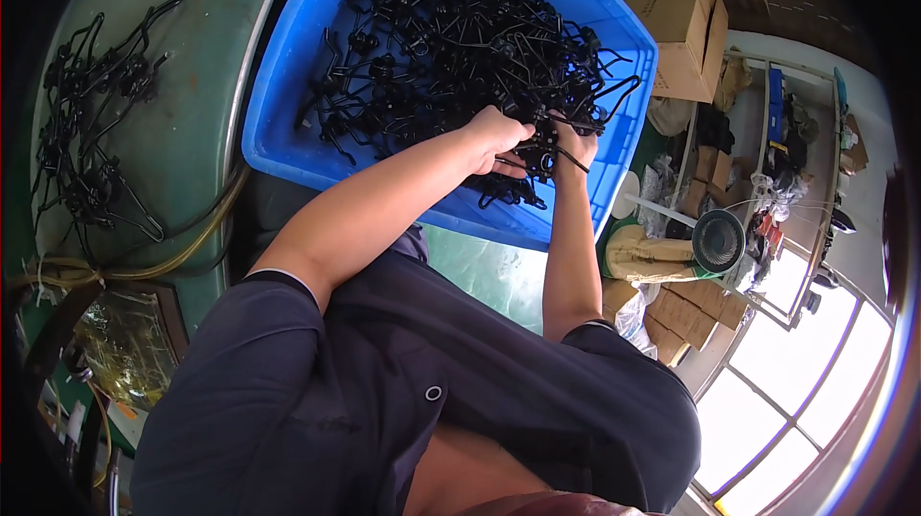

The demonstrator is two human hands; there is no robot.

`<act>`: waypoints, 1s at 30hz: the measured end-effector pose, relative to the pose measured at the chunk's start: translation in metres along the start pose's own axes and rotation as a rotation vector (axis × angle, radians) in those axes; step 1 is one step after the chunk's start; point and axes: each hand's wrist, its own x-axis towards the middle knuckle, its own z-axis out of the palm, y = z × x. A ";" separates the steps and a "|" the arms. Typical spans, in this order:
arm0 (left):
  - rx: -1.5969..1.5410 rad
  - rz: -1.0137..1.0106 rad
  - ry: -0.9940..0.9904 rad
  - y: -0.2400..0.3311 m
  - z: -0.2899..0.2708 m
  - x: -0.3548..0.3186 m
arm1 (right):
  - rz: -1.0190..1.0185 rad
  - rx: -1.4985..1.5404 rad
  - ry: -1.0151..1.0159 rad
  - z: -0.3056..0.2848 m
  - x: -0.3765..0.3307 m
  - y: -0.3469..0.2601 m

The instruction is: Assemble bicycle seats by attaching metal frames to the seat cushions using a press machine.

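A large blue plastic bin stands in front of me, with a tangled heap of black bent-wire metal parts in it. Over the near right side of the heap, both my hands work close together. My left hand has its fingers curled against one black bent-wire part. From the other side, my right hand grips the same part, its fingers partly hidden behind black wire. Where this part ends and the heap begins is hard to make out.
On the left, a green-topped table bears more black wire parts. Yellowish hoses run along its near end. Cardboard boxes, a round dark fan and a loaded shelf stand to the right.
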 end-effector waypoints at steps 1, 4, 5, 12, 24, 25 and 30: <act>0.006 0.023 0.028 -0.002 0.001 -0.005 | -0.009 0.022 0.006 -0.001 -0.008 -0.006; 0.066 0.062 -0.027 -0.009 0.005 -0.018 | -0.051 -0.018 0.056 -0.015 -0.021 0.002; 0.110 0.091 0.001 -0.007 0.011 -0.033 | -0.065 0.072 0.051 -0.019 -0.027 0.006; 0.204 0.299 0.007 -0.023 0.019 -0.097 | -0.148 0.283 0.006 -0.030 -0.069 -0.011; 0.114 1.045 0.228 -0.044 -0.012 -0.223 | -0.629 0.214 -0.158 0.035 -0.091 -0.134; 0.074 1.105 0.243 -0.046 -0.016 -0.237 | -0.753 0.165 -0.209 0.047 -0.094 -0.149; -0.193 1.226 0.368 -0.040 -0.039 -0.310 | -0.899 0.136 -0.504 0.128 -0.169 -0.249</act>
